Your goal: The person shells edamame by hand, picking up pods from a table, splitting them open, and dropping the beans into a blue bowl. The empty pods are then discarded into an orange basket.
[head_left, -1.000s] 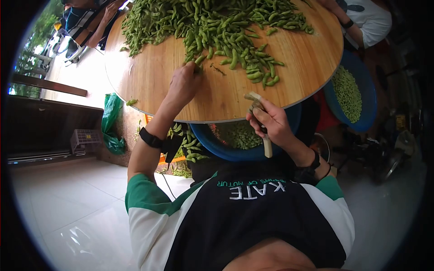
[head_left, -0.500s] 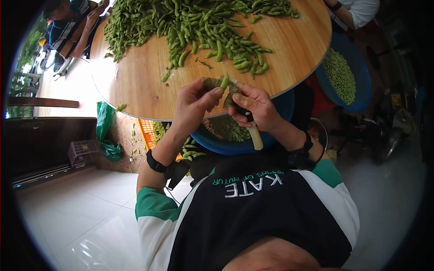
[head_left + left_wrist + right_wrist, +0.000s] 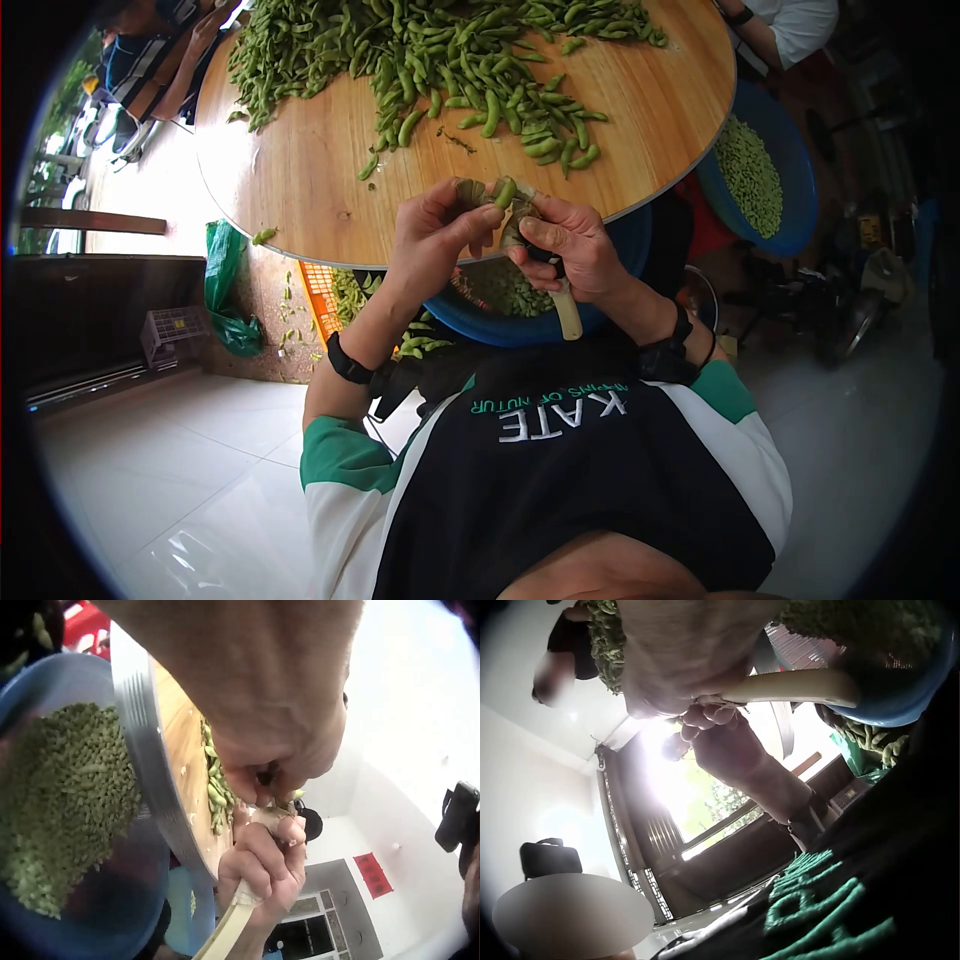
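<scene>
Both hands meet above the near edge of a round wooden table (image 3: pixel 320 200). The left hand (image 3: pixel 432 232) pinches a green pod (image 3: pixel 506 193), with a wrapping on its fingertips. Curled round a pale handle (image 3: pixel 568 312) is the right hand (image 3: pixel 572 245), its fingers wrapped too; the tool's working end is hidden. In the left wrist view the right hand (image 3: pixel 262 862) grips the same handle (image 3: pixel 229 930), touching the left fingers. The right wrist view shows the handle (image 3: pixel 802 687) below the palm. A heap of pods (image 3: pixel 400 50) lies on the table.
A blue basin (image 3: pixel 480 325) with shelled beans stands under the table edge, another blue basin (image 3: pixel 800 225) at the right. An orange crate (image 3: pixel 320 290) and green bag (image 3: pixel 228 300) are at the left. Other people sit across the table.
The left hand has come back from the pods on the table to the right hand, a pod in its fingers. Over the last half second both hands have moved only slightly.
</scene>
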`<state>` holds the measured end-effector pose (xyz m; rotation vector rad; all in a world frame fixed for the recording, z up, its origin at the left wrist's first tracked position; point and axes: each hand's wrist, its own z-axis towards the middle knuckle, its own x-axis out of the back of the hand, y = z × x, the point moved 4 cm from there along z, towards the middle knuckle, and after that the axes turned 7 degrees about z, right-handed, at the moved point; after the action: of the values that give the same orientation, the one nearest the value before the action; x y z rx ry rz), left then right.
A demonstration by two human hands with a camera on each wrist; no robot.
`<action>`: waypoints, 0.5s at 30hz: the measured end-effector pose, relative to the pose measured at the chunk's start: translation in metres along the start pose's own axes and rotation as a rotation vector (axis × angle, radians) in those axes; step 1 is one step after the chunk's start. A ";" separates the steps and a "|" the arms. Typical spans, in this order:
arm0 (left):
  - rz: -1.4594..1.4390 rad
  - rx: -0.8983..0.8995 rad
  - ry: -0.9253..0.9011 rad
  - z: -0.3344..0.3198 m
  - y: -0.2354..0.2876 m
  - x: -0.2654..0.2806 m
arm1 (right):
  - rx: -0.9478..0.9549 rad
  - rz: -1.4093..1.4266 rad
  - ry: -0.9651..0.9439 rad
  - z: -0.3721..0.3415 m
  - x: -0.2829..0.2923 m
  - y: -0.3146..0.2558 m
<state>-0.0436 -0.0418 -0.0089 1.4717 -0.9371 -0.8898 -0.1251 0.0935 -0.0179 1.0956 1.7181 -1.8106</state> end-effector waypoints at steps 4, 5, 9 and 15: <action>-0.272 0.030 -0.098 0.005 0.010 0.003 | 0.042 0.085 0.043 0.000 0.004 -0.005; -0.408 0.109 -0.115 0.006 0.011 0.004 | 0.039 0.080 0.043 -0.002 0.001 -0.005; -0.337 0.084 -0.083 0.013 -0.002 0.006 | 0.088 -0.192 0.091 -0.004 -0.002 -0.014; -0.282 0.082 -0.100 0.003 -0.001 -0.006 | 0.069 -0.156 0.080 -0.005 -0.006 -0.009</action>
<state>-0.0491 -0.0371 -0.0095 1.6695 -0.8593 -1.1504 -0.1273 0.0982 -0.0070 1.1028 1.8461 -1.9570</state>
